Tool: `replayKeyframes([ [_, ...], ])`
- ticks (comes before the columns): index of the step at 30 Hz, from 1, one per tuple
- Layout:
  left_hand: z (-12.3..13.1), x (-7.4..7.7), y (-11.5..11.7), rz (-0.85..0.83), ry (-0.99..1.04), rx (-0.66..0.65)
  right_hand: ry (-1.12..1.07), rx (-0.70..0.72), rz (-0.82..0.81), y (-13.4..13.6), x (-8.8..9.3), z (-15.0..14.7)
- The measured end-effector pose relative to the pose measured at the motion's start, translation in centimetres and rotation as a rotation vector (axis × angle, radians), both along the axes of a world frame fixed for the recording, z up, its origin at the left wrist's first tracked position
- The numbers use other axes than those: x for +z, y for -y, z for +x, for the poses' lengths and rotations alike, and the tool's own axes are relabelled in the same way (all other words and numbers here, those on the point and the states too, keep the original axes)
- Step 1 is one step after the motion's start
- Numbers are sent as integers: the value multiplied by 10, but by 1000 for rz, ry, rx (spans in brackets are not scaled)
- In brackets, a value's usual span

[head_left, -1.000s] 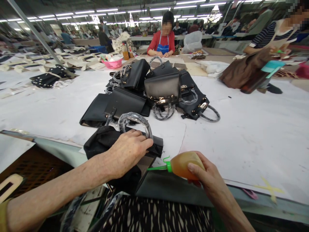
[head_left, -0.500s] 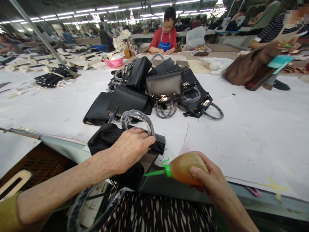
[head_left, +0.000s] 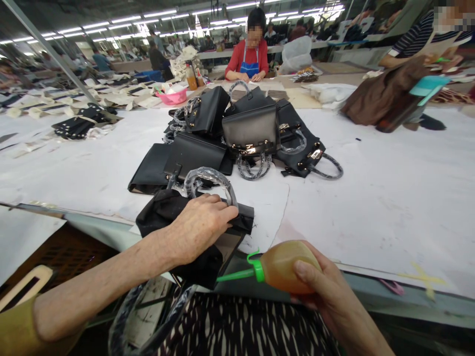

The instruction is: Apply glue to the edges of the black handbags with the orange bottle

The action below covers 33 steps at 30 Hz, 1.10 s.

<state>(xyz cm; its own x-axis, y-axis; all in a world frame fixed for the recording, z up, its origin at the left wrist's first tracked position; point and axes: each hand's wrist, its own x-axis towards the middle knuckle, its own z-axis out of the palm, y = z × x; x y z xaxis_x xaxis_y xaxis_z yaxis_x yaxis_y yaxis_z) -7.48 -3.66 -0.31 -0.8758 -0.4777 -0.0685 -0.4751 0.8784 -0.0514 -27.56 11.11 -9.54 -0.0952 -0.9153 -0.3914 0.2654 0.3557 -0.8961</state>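
At the near table edge lies a black handbag (head_left: 163, 212) with plastic-wrapped handles, its dark lining pulled outward. My left hand (head_left: 204, 225) is closed on this handbag near the base of one handle (head_left: 211, 175); the fingertips are hidden behind it. The other wrapped handle (head_left: 126, 316) hangs down toward my lap. My right hand (head_left: 326, 282) is wrapped around a squeeze bottle (head_left: 287, 264) of amber liquid, held on its side. Its green nozzle (head_left: 235, 275) points left, and the tip meets the handbag's lower edge in view; whether it touches I cannot tell.
A pile of black handbags (head_left: 250, 128) lies on the white-covered table (head_left: 371, 207). Behind it are a pink basin (head_left: 172, 96) and a person in red (head_left: 247, 59). A brown bag (head_left: 382, 96) stands at right, by another person. A brown crate (head_left: 70, 252) is below left.
The squeeze bottle and my right hand have moved slightly down, and the nozzle tip sits lower and a little left along the handbag's edge. My left hand keeps its hold.
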Motion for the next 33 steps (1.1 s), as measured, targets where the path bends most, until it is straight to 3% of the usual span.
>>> replayKeyframes([
  [10, -1, 3, 0, 12, 50, 14, 115, -175, 91, -4, -6, 9],
  [21, -1, 2, 1, 21, 41, 29, 176, -130, 133, -15, -3, 19],
  [26, -1, -1, 2, 22, 44, 15, 52, -119, 93, -20, 3, 18],
  [31, -3, 2, 0, 46, 71, 40, -250, -295, -22, -20, 16, 16],
  [33, -3, 3, 0, 46, 78, 49, -338, -294, -47, -17, 20, 15],
])
